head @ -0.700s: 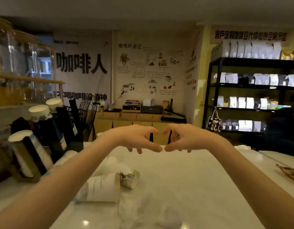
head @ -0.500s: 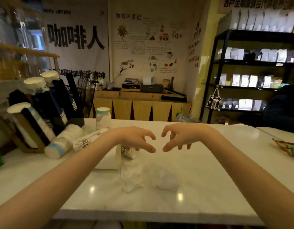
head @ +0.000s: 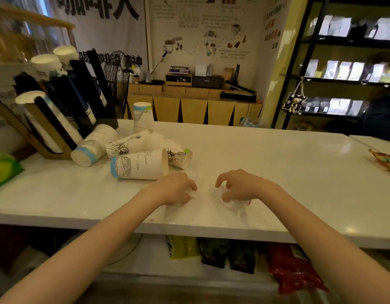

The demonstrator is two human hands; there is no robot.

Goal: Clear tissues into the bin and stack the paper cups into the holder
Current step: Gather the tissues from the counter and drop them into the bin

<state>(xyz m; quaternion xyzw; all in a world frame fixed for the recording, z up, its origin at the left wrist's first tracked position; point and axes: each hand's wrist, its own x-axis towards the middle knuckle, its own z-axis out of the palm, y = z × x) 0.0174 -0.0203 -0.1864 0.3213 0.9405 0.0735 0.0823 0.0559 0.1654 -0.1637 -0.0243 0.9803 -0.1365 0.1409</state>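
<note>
Holder (head: 58, 119), far left on surface (head: 277, 163). Cups (head: 139, 164) lying beside it; a brushing wrist could roll them. Left hand (head: 174, 189), right hand (head: 240, 187): fingers curled onto tissues (head: 234, 204), which may tear. Bin unseen.

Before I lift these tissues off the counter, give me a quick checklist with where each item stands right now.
1. Left hand on its tissue: ok, fingers curled over it.
2. Right hand on the other tissue: ok, though full grip cannot tell.
3. Bin located: not ok, none in view.
4. Nearest lying cup clear of the left hand: ok, apart but close.
5. Cup holder reachable: ok, at the counter's left.
6. Loose cups gathered: not ok, several lie on their sides.
</note>
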